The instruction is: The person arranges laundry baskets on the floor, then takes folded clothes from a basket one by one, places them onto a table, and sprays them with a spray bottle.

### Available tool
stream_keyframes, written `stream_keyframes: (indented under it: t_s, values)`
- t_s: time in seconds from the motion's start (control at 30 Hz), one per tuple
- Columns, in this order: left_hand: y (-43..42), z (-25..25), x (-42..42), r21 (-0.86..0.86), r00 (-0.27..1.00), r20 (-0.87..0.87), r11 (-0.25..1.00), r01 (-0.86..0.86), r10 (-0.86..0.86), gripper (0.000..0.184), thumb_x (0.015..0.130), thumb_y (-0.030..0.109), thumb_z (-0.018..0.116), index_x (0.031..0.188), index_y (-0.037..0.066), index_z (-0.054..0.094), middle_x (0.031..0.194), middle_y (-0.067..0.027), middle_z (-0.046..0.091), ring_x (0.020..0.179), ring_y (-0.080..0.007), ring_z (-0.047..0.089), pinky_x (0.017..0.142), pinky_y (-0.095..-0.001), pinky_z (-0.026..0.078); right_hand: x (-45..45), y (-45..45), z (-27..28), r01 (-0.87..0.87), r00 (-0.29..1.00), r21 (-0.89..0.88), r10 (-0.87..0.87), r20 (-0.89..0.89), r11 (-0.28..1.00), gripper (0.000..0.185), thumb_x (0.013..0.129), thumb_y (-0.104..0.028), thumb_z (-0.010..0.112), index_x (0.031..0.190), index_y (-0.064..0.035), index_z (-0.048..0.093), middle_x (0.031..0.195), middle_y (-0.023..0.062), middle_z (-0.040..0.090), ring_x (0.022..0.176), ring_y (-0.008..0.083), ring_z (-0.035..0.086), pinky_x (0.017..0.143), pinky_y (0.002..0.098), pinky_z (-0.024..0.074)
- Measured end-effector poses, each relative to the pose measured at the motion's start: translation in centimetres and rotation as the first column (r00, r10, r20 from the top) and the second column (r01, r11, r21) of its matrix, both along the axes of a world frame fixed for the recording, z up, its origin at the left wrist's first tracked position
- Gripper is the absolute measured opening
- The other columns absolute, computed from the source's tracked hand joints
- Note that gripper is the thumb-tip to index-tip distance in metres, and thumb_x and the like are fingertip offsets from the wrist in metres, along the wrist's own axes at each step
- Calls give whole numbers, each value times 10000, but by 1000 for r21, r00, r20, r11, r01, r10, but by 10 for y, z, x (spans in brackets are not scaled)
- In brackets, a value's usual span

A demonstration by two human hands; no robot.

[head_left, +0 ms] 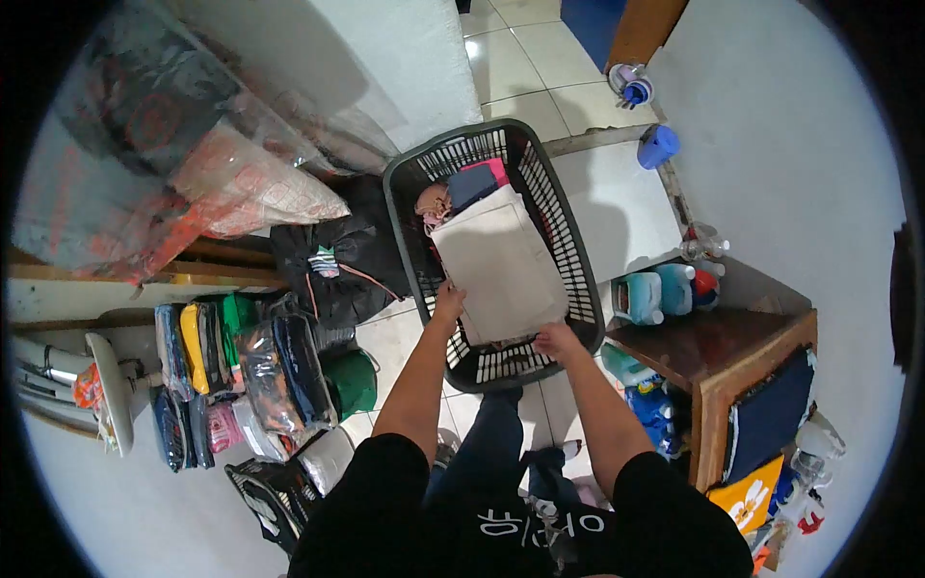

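Observation:
A dark plastic laundry basket (564, 207) with slatted walls stands in the middle of the view. Inside it lies a flat, folded beige cloth (501, 265), with a dark blue and pink folded cloth (472, 185) and a crumpled pink item (434, 205) beyond its far end. My left hand (449, 302) is closed on the beige cloth's left edge. At the near right corner of the same cloth, my right hand (555, 340) has its fingers pressed together on it.
A black bag (352, 255) lies left of the basket, near a green bucket (353, 382) and packed clothes (284, 371). On the right are a wooden cabinet (708, 361) and detergent bottles (676, 287). A blue cup (658, 146) is at the upper right.

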State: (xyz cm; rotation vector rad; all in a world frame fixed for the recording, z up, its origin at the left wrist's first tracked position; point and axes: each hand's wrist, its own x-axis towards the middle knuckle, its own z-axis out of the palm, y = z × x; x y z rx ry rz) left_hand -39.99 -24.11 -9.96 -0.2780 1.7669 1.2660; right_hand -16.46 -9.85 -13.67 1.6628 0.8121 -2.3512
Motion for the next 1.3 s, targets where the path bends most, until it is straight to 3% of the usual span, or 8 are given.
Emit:
stream_keyframes:
  t_s: [0.23,0.33,0.57,0.7,0.9,1.0,1.13,1.3]
  values:
    - [26,-37,-61,-47,989,-98,992,-116,111,595,779,193,664,1269,24,372,1170,-128,522,1096,-268,497,898,-438,392,-16,-34,-11,324,946,-39,-323,18,945,278,837,-179,573,1074,-92,456,893,86,532,847,221,539,800,434,471]
    - [28,-40,-75,84,980,-105,983,-162,170,484,744,176,697,1128,1,459,1049,-158,563,910,-247,574,787,-358,473,-17,-32,1,333,943,-64,-333,5,941,268,846,-187,567,1074,-101,459,886,78,535,854,215,541,801,434,468]
    - [70,104,-18,352,974,-1,911,214,-228,534,680,26,616,1193,-10,475,1047,-110,588,932,-217,582,834,-335,474,-3,-35,24,366,930,-218,-366,38,905,402,878,-377,533,1194,-137,466,977,99,593,933,262,582,833,484,451]
    - [81,184,87,438,981,-69,878,194,-182,661,706,-2,629,1309,17,360,1110,-116,559,991,-211,557,857,-319,459,41,-32,68,372,821,-462,-518,-240,805,461,906,-376,484,1244,-63,462,1139,159,560,1005,278,573,871,448,461]
    - [51,267,162,555,929,-129,751,357,-346,822,713,-45,585,1424,98,199,1272,-116,445,1072,-215,510,889,-315,436,180,-45,96,479,806,-234,-530,-264,846,510,838,-110,538,1308,-19,363,1185,146,540,1055,278,561,918,420,457]
    - [39,327,183,501,886,121,798,336,-448,847,716,-15,564,1442,126,151,1263,-117,446,1048,-225,517,831,-318,469,221,-50,188,375,812,-241,-442,-380,895,564,821,-56,532,1336,-7,308,1217,149,516,1069,268,555,938,395,447]
    - [26,370,238,458,762,132,721,520,-634,808,716,-52,506,1433,115,174,1237,-117,460,998,-237,550,779,-332,505,296,-76,285,334,902,2,-319,-291,943,588,762,-17,592,1298,-9,353,1188,142,523,1033,249,567,904,374,463]
    - [19,442,370,594,490,2,395,701,-872,758,673,-20,499,1391,4,259,1244,-111,472,1095,-201,498,879,-282,416,436,-130,383,374,910,313,-282,-303,873,616,730,-52,656,1278,-17,376,1168,113,529,1057,217,532,922,361,432]
